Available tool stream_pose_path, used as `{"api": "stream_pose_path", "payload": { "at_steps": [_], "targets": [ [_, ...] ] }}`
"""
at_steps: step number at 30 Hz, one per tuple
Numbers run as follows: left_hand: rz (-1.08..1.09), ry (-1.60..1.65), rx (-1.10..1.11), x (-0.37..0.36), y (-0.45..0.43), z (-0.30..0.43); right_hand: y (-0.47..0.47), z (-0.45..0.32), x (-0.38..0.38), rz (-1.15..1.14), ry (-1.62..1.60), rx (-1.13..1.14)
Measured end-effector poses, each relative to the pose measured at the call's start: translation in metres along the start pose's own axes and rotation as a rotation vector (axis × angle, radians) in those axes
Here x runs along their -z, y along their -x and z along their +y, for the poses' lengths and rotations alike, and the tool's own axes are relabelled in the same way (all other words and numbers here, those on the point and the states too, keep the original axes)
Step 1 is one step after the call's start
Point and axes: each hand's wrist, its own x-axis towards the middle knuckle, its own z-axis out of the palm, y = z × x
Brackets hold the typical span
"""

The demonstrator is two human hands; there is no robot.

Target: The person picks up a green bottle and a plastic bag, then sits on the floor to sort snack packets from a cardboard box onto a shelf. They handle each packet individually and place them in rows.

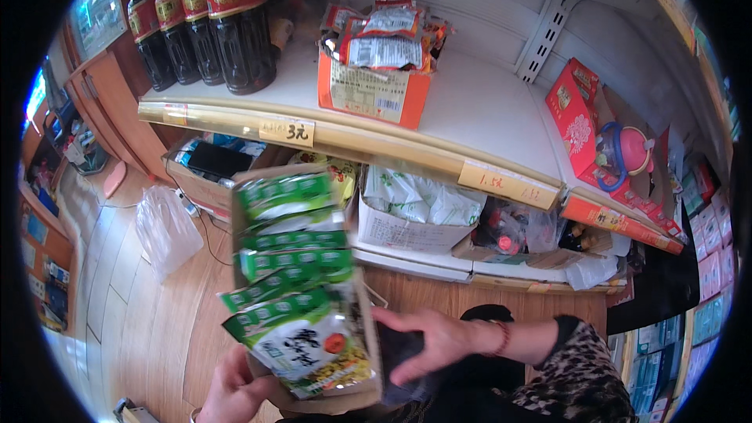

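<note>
An open cardboard box [376,358] is held in front of me, filled with a row of green-and-white plastic food packets [302,346] that bear writing. My left hand [238,385] grips the near left corner of the box, thumb on the outside. At its right side is my right hand [440,338], thumb and fingers spread, with a fingertip at the box's edge. Whether that fingertip presses on the cardboard is not plain. Beyond the box runs a white shelf [482,100], bearing an orange carton [370,91] of small red-and-white packets [385,50].
Dark bottles [241,41] with red labels line the shelf's left end. A red box [573,117] and a pink-and-blue cup [628,153] sit at the right. Beneath are a white carton [411,229] of bags and a phone-like black object [220,160]. A plastic bag [167,232] lies on the floor.
</note>
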Motion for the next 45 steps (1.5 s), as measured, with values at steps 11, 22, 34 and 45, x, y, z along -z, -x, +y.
{"api": "stream_pose_path", "payload": {
  "at_steps": [11,22,34,45],
  "targets": [
    [-0.558,-0.422,-0.432,-0.120,-0.077,0.153,0.098,-0.085,0.067,0.812,0.463,0.111],
    [-0.253,-0.495,-0.530,-0.216,-0.189,0.237,0.055,-0.111,0.216,1.016,-0.183,-0.168],
    [0.348,-1.183,-1.619,-0.227,-0.193,0.181,0.018,-0.102,0.229,1.045,-0.082,-0.099],
    [0.314,-1.039,-1.682,-0.220,-0.228,0.174,0.174,-0.161,0.187,1.485,0.278,-0.028]
  ]
}}
